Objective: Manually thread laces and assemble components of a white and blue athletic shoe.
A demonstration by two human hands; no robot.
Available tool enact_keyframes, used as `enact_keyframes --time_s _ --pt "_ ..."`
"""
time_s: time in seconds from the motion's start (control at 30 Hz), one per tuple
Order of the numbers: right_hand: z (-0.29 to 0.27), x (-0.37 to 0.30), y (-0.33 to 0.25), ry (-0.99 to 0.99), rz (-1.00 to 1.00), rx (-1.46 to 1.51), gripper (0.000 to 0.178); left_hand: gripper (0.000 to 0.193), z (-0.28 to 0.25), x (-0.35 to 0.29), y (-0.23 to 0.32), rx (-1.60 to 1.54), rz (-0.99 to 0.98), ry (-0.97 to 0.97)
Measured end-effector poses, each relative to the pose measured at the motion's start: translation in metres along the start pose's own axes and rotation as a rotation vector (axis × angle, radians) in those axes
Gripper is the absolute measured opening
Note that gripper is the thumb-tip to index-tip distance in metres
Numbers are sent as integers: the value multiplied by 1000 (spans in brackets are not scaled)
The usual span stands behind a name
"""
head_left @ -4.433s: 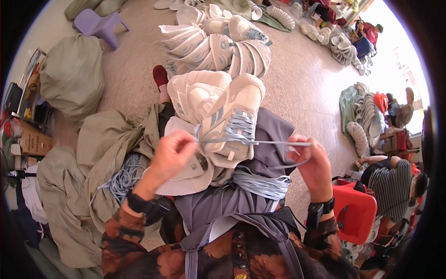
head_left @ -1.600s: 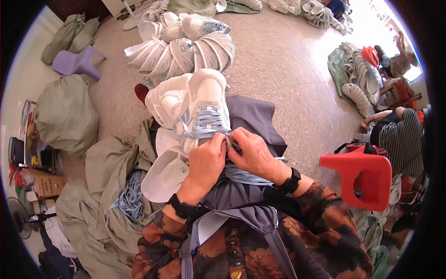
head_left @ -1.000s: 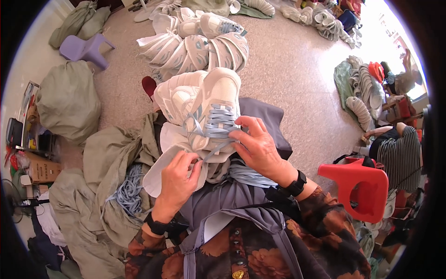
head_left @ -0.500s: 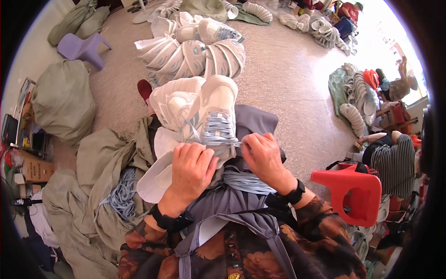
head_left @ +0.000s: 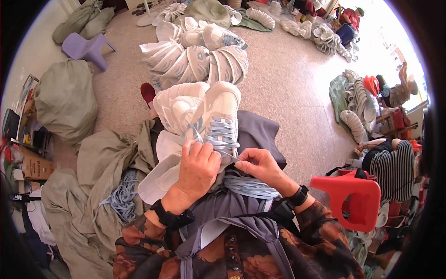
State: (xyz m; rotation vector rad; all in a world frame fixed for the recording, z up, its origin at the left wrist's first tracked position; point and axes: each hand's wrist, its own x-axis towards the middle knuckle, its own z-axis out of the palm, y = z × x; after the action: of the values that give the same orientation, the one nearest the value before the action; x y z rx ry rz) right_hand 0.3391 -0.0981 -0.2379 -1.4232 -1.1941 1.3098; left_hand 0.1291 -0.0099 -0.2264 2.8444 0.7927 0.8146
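On my lap rests a cream-white shoe upper (head_left: pixel 223 100), toe pointing away, with pale blue shoelace (head_left: pixel 220 132) criss-crossed through its eyelets. My left hand (head_left: pixel 199 169) is closed at the near left of the lacing; its fingertips and what they grip are partly hidden. A stretch of lace runs from the lacing to my right hand (head_left: pixel 260 168), which pinches it between thumb and fingers just right of the shoe. More white uppers (head_left: pixel 179 104) lean against its left side. Below my hands, a bundle of loose blue laces (head_left: pixel 251 186) lies across my grey apron (head_left: pixel 209 214).
Rows of nested white uppers (head_left: pixel 195 63) lie ahead on the floor. At left are a tangle of blue laces (head_left: pixel 121 200) on sacking, a stuffed sack (head_left: pixel 66 102) and a purple stool (head_left: pixel 86 49). A red plastic chair (head_left: pixel 348 195) stands right, near a person in stripes (head_left: pixel 392 167).
My left fingers have moved up against the lacing. My right hand has come slightly nearer to me, still pinching the lace. The whole view has shifted a little.
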Motion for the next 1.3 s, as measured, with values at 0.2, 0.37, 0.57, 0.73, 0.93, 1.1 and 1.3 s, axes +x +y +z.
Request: enact_keyframes --time_s 0.2,0.37,0.57,0.73,0.93,1.1,1.3 --pt "-5 1 2 41 56 -204 17 19 1 2 -1 -12 8 -5" --pt "1 1 -9 216 -289 -247 20 18 3 0 -1 -8 0 -1" --pt "-9 -1 3 -51 -222 -517 19 9 2 0 0 -12 11 33" --pt "-6 -4 13 26 -202 -390 16 17 3 -1 0 -63 6 29" --pt "3 6 -8 217 -479 -567 19 13 2 2 -1 -46 0 44" --pt "8 11 1 308 -527 -756 22 16 -21 -6 -7 -73 -24 35" --pt "11 14 2 305 -522 -685 20 21 -44 -41 -14 -261 -208 -120"
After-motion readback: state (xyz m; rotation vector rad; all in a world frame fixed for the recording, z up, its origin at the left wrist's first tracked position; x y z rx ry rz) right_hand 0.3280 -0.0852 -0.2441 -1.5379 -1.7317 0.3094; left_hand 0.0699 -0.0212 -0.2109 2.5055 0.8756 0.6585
